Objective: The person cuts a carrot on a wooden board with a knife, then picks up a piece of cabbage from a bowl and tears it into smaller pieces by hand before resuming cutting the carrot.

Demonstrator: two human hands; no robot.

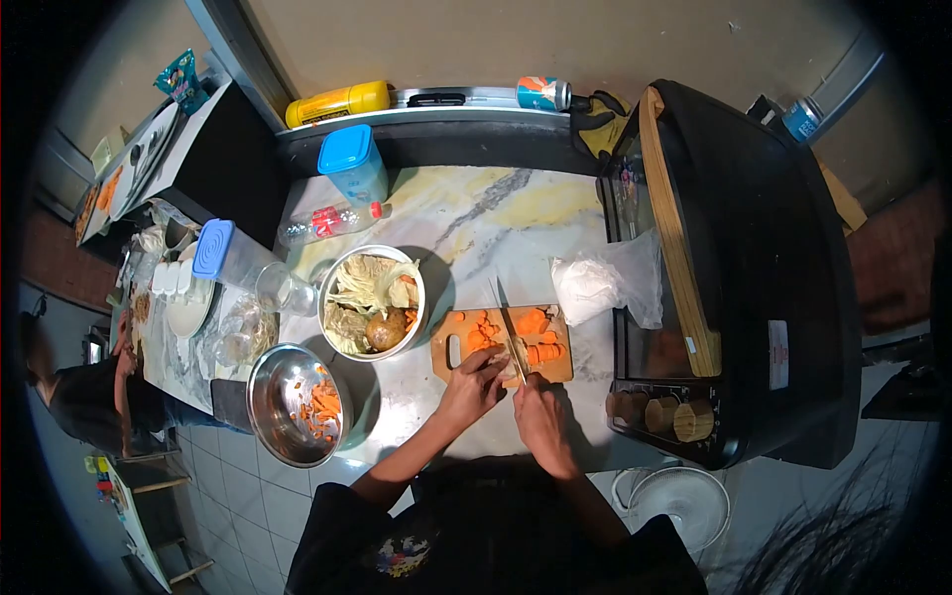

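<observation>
A brown cutting board [440, 363] with a handle slot lies on the marble counter in front of me. My right hand [541, 416] is closed round the handle of a kitchen knife [512, 331], its blade pointing away from me across the board. Curled close to the blade's left side, my left hand [474, 385] presses on a pale vegetable piece [510, 367], partly covered by the fingers. Cut orange carrot pieces [534, 321] lie on both sides of the knife. To the left stands a white bowl [422, 315] holding cabbage leaves [365, 278] and a brown round potato [385, 331].
A steel bowl [260, 421] with carrot strips [319, 405] sits at the counter's front-left edge. A bag of white powder [587, 286] rests beside the black oven [764, 297] on the right. Behind are a plastic bottle [332, 222] and a blue-lidded container [355, 169]. Another person [94, 397] stands far left.
</observation>
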